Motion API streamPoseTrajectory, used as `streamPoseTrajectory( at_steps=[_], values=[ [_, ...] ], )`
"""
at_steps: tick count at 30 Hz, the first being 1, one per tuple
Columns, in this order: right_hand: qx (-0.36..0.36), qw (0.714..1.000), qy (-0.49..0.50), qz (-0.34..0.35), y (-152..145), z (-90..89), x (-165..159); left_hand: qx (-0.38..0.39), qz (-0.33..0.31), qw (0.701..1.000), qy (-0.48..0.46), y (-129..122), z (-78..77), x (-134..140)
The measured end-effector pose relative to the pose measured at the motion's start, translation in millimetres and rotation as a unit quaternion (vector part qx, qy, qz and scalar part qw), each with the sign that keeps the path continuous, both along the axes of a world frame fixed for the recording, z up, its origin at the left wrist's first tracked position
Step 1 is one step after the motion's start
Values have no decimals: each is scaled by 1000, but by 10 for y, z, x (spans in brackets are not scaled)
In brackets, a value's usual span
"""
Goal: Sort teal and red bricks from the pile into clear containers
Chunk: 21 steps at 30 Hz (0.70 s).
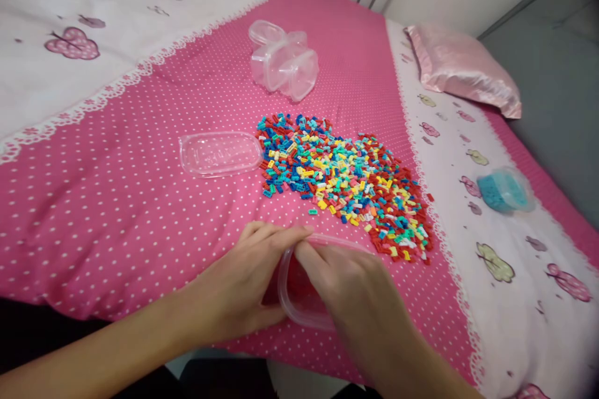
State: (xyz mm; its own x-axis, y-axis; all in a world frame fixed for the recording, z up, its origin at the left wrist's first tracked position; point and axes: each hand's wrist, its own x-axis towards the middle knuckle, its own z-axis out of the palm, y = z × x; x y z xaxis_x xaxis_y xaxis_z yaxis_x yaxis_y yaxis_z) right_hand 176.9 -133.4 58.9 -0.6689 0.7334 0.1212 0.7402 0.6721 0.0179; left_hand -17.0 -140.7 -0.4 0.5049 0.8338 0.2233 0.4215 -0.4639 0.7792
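My left hand [238, 283] is wrapped around the left side of a clear plastic container [283, 290] at the near edge of the bed. Something red shows dimly inside it. My right hand [358, 283] reaches over the container's rim with its fingers curled inward; the fingertips are hidden, so what they hold cannot be made out. Just beyond both hands spreads a large pile of small toy building bricks [341, 171] in red, blue, yellow, green and white. A clear plastic lid [219, 154] lies flat at the pile's left edge.
Several clear containers [285, 65] sit grouped behind the pile. At the right stands a clear container with blue bricks [505, 190]. A pink satin pillow [463, 68] lies at the far right. The pink dotted bedspread [116, 212] has slight folds, and its near edge drops off below my forearms.
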Motion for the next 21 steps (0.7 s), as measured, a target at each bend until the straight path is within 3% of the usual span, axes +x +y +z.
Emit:
streamPoseTrajectory(
  at_steps=[9,14,21],
  values=[
    [-13,999,43,-7,-56,80,160,15,-2,1000,8,4,1,-3],
    [32,999,36,-15,-64,7,215,24,-2,1000,12,8,-9,6],
    [23,999,42,-5,-16,-23,147,29,-3,999,13,13,23,10]
  ],
)
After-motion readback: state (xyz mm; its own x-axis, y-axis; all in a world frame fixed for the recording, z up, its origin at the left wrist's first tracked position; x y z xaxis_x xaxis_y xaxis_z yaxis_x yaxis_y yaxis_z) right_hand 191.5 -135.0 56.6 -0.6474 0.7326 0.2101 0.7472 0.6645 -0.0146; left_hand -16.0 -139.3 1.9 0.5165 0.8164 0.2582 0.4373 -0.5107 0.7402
